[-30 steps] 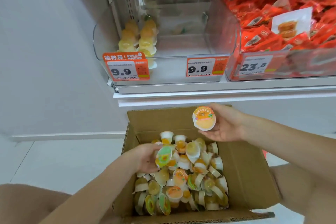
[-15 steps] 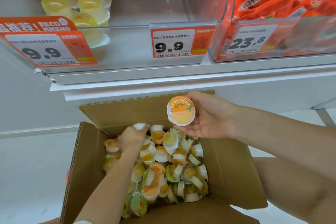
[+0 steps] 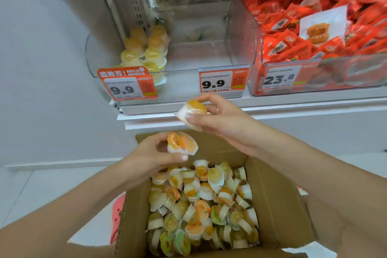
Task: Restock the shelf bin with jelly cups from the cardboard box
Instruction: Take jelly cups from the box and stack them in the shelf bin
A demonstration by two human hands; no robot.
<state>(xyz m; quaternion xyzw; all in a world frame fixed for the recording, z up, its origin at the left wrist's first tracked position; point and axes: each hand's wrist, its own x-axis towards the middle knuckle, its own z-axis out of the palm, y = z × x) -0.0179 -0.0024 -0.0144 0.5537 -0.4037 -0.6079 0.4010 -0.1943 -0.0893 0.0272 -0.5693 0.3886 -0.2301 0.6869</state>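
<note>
The right hand (image 3: 217, 118) pinches an orange jelly cup (image 3: 191, 112) between thumb and fingers, held just below the shelf edge (image 3: 293, 109), in front of the middle price tag (image 3: 223, 80). The left hand (image 3: 155, 156) grips a second cup (image 3: 182, 143) (its printed lid tilted toward the camera) over the far left corner of the cardboard box (image 3: 278, 205). The box lies open near the person, heaped with loose jelly cups (image 3: 201, 205). Beyond, the clear shelf bin (image 3: 243, 48) holds a short stack of yellow cups (image 3: 146, 48) along its left side, with bare floor to their right. To the right, a neighbouring bin brims with red packets (image 3: 303, 33).
</note>
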